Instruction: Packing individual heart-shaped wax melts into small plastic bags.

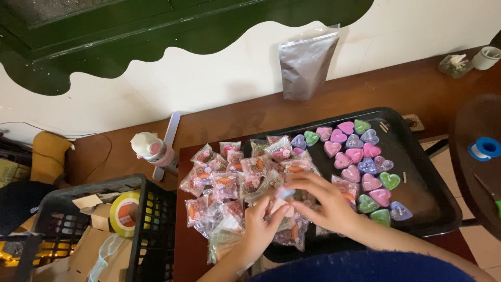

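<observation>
Both hands, your left hand (261, 222) and right hand (326, 201), pinch one small packet (284, 194), with many bagged packets (224, 183) piled at nine o'clock and loose heart candles (360, 156) left on the black tray (417, 156) at two o'clock.

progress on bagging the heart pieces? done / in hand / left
Done: a pile of filled clear bags lies left of the black tray. In hand: left hand and right hand together work one small bag. Left: roughly twenty loose coloured hearts sit unbagged on the tray.
</observation>
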